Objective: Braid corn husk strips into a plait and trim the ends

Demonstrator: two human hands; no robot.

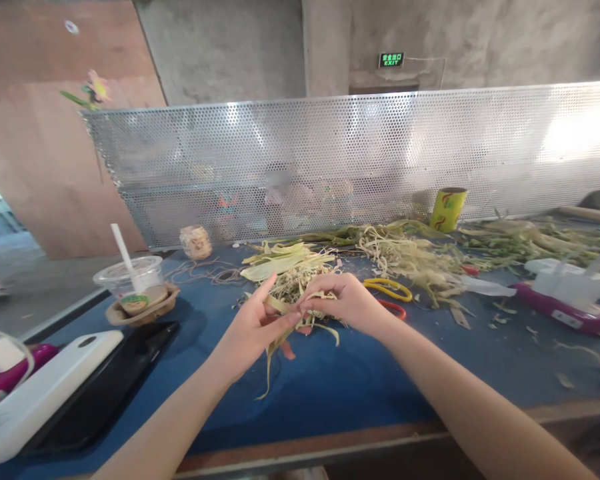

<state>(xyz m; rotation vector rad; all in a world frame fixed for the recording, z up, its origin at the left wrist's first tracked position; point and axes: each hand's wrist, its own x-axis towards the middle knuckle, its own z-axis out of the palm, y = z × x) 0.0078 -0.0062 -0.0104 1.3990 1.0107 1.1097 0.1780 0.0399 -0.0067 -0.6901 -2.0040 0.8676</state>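
Note:
Both of my hands meet over the blue table, working on pale green plant strips [276,305] that look like dried leaf or husk. My left hand [257,323] is closed around a strip between thumb and fingers, with a loose end hanging below it. My right hand [343,303] pinches the strips close to the left fingertips. Just behind the hands lies a heap of curled fibres [293,283], partly hidden by them, with flat leaf strips [275,257] on top. Scissors with yellow and red handles [393,288] lie beside my right hand; their blades are hidden.
A plastic cup with a straw [135,283] stands in a cardboard holder at left, near a black phone-like slab [105,387] and a white one [50,400]. More fibres [405,257], a yellow roll [449,210] and a purple power strip [565,310] lie right. A perforated metal screen [305,160] stands behind.

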